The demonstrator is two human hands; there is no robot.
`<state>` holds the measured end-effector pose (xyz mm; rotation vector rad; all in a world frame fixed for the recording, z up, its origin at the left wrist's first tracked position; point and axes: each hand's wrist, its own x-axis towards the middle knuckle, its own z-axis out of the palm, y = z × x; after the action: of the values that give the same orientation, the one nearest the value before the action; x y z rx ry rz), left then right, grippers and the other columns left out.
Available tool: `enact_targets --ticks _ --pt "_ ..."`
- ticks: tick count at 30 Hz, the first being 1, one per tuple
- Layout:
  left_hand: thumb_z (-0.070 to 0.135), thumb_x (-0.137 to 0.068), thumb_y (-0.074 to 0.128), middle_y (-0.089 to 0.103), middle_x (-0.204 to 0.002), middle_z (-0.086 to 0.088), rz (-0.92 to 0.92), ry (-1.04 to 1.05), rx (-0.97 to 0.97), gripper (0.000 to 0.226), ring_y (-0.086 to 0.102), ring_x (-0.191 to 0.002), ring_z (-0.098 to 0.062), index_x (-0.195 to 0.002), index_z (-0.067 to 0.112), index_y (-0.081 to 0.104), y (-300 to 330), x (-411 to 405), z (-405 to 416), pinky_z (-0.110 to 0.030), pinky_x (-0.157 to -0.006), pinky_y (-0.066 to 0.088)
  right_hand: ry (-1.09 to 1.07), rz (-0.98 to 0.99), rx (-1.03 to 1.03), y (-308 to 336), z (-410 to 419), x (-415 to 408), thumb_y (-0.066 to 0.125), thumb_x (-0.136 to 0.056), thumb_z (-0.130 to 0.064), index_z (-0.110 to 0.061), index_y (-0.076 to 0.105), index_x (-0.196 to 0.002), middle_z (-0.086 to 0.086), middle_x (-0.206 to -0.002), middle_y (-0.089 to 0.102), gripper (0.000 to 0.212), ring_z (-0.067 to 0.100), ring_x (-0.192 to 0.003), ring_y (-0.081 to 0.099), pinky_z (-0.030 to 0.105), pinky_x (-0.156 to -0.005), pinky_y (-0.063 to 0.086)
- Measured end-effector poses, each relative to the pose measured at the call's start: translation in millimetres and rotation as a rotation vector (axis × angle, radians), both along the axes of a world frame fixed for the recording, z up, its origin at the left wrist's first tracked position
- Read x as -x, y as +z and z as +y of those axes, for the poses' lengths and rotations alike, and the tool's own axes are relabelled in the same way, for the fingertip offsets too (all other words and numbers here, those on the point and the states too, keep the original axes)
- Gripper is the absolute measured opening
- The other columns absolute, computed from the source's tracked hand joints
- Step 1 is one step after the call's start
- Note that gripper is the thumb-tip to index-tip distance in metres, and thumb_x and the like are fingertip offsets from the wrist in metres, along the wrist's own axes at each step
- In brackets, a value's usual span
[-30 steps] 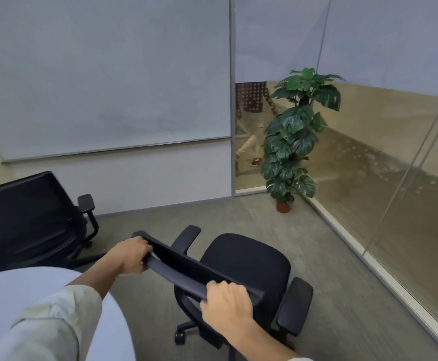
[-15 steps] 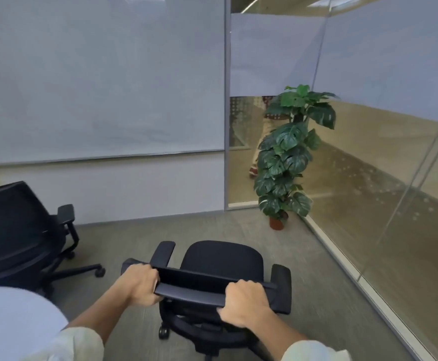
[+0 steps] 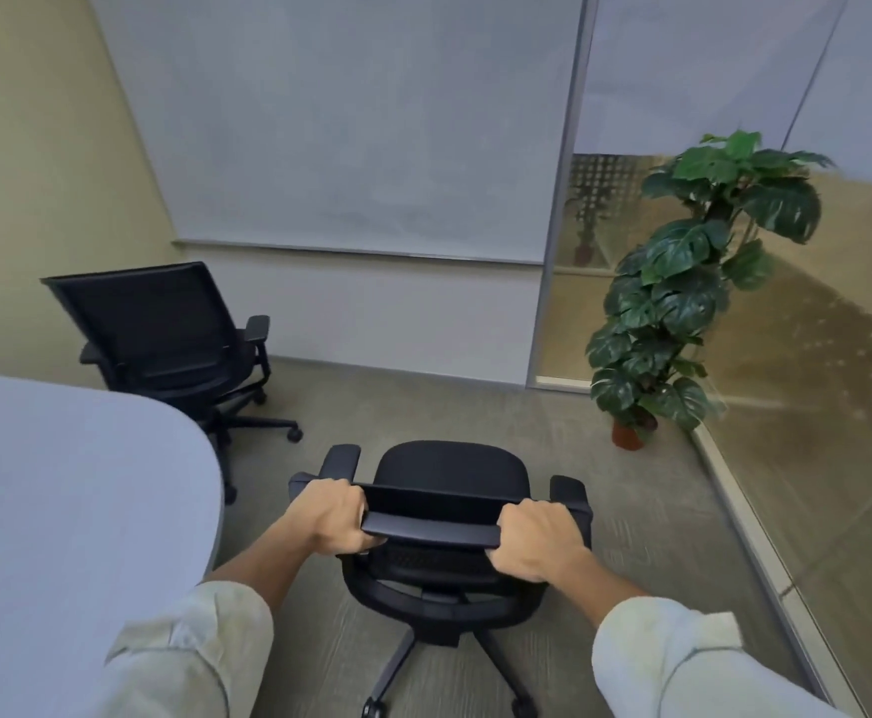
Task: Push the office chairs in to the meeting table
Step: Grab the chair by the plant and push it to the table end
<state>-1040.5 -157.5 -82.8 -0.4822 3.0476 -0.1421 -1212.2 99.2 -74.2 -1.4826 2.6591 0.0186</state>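
Office chair in black stands on the carpeted floor just right of the rounded end of the pale table, its seat facing away from the camera. Both hands grip the top edge of its backrest: the left hand at the left corner, the right hand at the right corner, fingers curled tightly around the rail. A second black chair sits beyond the table near the wall, turned partly aside. A potted plant stands by the glass partition at right.
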Motion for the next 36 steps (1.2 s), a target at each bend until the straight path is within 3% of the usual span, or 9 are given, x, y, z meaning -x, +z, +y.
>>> enact_targets --ticks 5,9,14,19,30,36 --pt "0.068 -0.064 0.032 0.039 -0.047 0.01 0.048 0.091 -0.005 0.049 0.046 -0.044 -0.017 -0.049 0.022 0.037 -3.4 -42.7 50.3 -0.028 -0.048 0.035 0.068 0.009 0.007 -4.5 30.2 -17.1 0.051 -0.073 -0.05 -0.025 0.049 -0.064 -0.005 -0.063 0.054 0.027 0.025 -0.059 0.054 0.033 -0.057 0.04" --pt "0.065 -0.063 0.032 0.037 -0.044 0.012 0.083 0.147 -0.003 0.047 0.038 -0.038 -0.011 -0.047 0.022 0.039 -3.3 -81.0 92.7 -0.026 -0.042 0.025 0.155 0.04 0.002 -8.3 51.5 -32.8 0.051 -0.072 -0.051 -0.026 0.049 -0.062 -0.007 -0.059 0.051 0.027 0.025 -0.056 0.052 0.032 -0.056 0.039" --pt "0.054 -0.074 0.055 0.034 -0.044 0.011 0.056 0.254 0.032 0.045 0.033 -0.038 -0.008 -0.048 0.023 0.036 1.5 -125.4 145.0 -0.026 -0.041 0.021 0.273 0.068 0.017 -10.3 73.5 -49.9 0.049 -0.074 -0.052 -0.027 0.047 -0.061 -0.01 -0.056 0.047 0.029 0.023 -0.054 0.049 0.032 -0.056 0.037" --pt "0.056 -0.073 0.052 0.039 -0.043 0.007 0.049 0.402 0.017 0.045 0.036 -0.037 -0.01 -0.048 0.021 0.038 2.5 -160.2 197.1 -0.027 -0.04 0.02 0.413 0.055 0.021 -13.1 88.0 -57.8 0.049 -0.073 -0.054 -0.027 0.049 -0.06 -0.009 -0.054 0.05 0.031 0.014 -0.046 0.044 0.031 -0.05 0.032" --pt "0.062 -0.072 0.042 0.047 -0.047 0.008 0.037 0.758 0.066 0.045 0.046 -0.043 -0.013 -0.05 0.023 0.044 -1.6 -173.0 317.0 -0.029 -0.045 0.034 0.782 0.018 0.027 -9.2 108.7 -37.3 0.051 -0.072 -0.054 -0.027 0.042 -0.058 -0.008 -0.058 0.053 0.032 0.02 -0.053 0.053 0.03 -0.053 0.039" --pt "0.065 -0.072 0.041 0.05 -0.048 0.009 0.05 0.954 0.065 0.049 0.043 -0.042 -0.011 -0.053 0.021 0.055 -7.6 -162.0 366.6 -0.027 -0.044 0.031 0.976 0.019 0.023 -4.6 101.0 -20.4 0.051 -0.07 -0.05 -0.026 0.047 -0.06 -0.008 -0.057 0.05 0.027 0.022 -0.056 0.054 0.03 -0.054 0.035"
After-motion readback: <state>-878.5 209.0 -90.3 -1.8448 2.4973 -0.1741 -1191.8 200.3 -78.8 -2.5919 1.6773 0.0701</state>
